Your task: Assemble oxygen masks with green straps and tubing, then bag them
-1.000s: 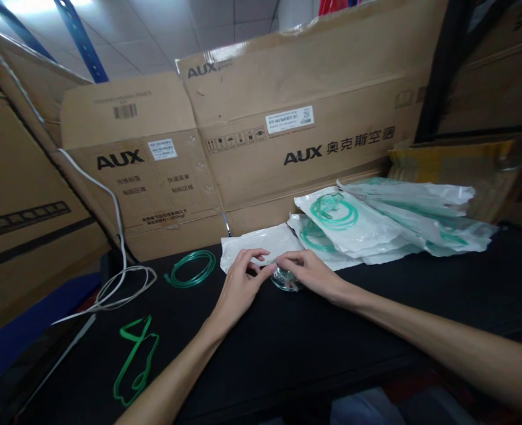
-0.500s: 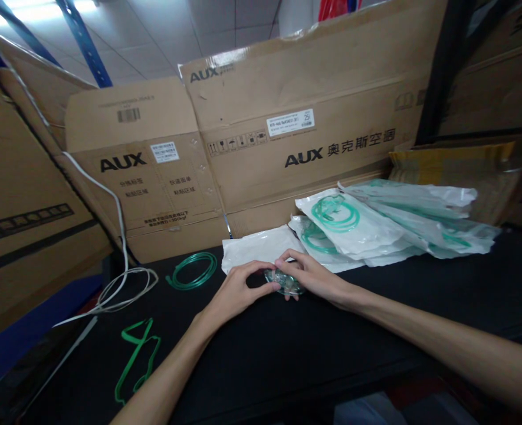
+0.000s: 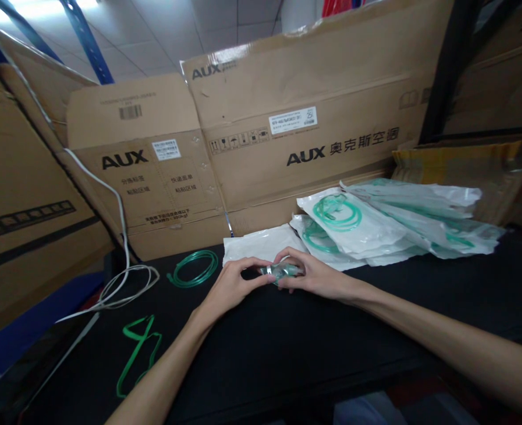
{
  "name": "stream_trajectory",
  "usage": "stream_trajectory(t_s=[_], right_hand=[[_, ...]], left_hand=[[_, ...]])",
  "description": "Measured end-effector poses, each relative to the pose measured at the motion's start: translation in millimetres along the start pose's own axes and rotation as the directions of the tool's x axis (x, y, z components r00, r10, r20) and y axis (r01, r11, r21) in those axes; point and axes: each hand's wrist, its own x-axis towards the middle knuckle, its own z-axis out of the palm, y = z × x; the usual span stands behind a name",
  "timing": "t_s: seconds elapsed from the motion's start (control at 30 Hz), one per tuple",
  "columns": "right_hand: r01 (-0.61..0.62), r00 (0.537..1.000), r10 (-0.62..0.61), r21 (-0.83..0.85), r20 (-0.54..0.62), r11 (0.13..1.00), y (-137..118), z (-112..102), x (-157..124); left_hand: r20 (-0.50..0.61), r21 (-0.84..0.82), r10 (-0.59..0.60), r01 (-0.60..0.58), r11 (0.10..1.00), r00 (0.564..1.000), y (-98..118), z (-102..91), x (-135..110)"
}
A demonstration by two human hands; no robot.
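My left hand and my right hand meet over the black table, both pinched on a small clear plastic mask held just above the surface. Right behind the hands lies a flat white pouch. A coil of green tubing rests on the table to the left of my left hand. A green elastic strap lies nearer the front left edge.
A pile of white pouches with green tubing inside sits at the back right. Large AUX cardboard boxes wall the back and left. A white cable loops at the table's left end.
Both hands have lifted the clear mask slightly off the table and turned it edge-on between the fingers; earlier it lay under my fingertips on the surface.
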Motion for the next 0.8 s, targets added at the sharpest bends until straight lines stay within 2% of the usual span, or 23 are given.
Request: stream_trajectory(t_s=[0.3,0.8], right_hand=[[0.044,0.999,-0.044,-0.015,-0.015,0.999,2.5,1.1,-0.1],[0.006,0.998,-0.012,-0.102,-0.056,0.995,1.2,2.0,0.7]], left_hand=[[-0.002,-0.011,-0.001,0.001,1.0,1.0,-0.6,1.8,-1.9],[0.02,0.065,0.087,-0.088,0.994,0.996,2.6,-0.2,-1.7]])
